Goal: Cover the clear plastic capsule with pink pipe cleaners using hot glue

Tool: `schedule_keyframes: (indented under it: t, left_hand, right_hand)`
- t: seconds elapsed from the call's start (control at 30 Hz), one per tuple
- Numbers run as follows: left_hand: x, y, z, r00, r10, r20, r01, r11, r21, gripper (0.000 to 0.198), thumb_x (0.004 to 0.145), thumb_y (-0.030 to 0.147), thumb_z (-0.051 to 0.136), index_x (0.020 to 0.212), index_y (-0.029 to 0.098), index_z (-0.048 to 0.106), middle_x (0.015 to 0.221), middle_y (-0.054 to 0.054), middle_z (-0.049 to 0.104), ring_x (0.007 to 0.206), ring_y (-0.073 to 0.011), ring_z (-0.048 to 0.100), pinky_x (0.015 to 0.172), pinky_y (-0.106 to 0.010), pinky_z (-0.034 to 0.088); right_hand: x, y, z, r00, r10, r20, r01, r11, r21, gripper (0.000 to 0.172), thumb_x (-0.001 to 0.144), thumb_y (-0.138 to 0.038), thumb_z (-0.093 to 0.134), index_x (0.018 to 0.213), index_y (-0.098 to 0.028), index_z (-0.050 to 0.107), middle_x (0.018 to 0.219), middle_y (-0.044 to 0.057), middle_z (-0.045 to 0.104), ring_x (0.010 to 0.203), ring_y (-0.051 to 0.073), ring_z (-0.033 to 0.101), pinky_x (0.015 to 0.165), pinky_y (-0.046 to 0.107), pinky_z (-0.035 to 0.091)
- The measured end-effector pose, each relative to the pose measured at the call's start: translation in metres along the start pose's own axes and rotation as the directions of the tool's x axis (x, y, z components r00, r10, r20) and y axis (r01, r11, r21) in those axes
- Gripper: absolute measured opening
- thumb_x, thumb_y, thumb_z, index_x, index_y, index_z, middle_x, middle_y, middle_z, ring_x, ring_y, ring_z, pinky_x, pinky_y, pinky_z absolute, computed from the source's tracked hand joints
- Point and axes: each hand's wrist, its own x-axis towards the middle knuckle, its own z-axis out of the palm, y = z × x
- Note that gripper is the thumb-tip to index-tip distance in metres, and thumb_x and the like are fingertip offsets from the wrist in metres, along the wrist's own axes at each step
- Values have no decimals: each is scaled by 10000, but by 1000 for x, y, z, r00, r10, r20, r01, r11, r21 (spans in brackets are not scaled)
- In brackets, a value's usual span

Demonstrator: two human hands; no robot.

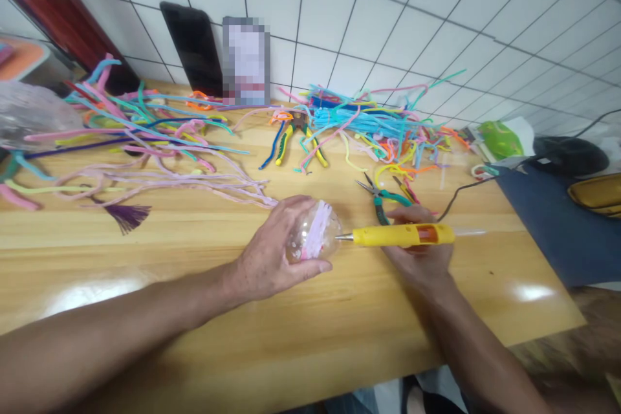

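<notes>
My left hand (pixel 274 252) is closed round a clear plastic ball (pixel 296 244) above the table. A lilac pipe-cleaner band (pixel 319 229) runs across the ball, with a bit of pink at its lower edge. My right hand (pixel 420 252) grips a yellow hot glue gun (pixel 388 235), which lies level and points left. Its metal nozzle is at the ball's right side; whether it touches cannot be made out. A pale clear stick shows behind the gun. Just beyond my right hand lie green-handled long-nose pliers (pixel 376 197), jaws apart.
Coloured pipe cleaners (pixel 359 119) lie heaped along the wall, with more lilac strands (pixel 218 184) at left. Yellow-green pliers (pixel 288 136) stand among them. A purple tassel (pixel 127 215), a leaning phone (pixel 194 45), a black cord (pixel 456 194) and a dark blue sheet (pixel 548 226) are around.
</notes>
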Motion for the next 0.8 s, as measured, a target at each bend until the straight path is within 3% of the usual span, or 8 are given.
schedule_keyframes:
  t: [0.43,0.8]
  left_hand:
    - [1,1,0,1000,0,26,0,1000,-22,922,837,433,915,1611,282,438,1552,-170,593,1458,-396,591,1233,-606,516]
    - [2,-1,2,999,45,7,-45,998,-45,907,858,419,906,1616,299,424,1545,-165,597,1471,-385,581,1226,-608,523]
  right_hand:
    - [6,-9,-1,997,33,68,-30,999,-43,169,841,-323,790,990,-286,720,787,14,757,673,231,724,608,381,623]
    - [8,-15,1,989,-132,72,135,990,-39,212,856,-230,774,1049,-276,699,788,-6,722,625,199,697,569,338,593]
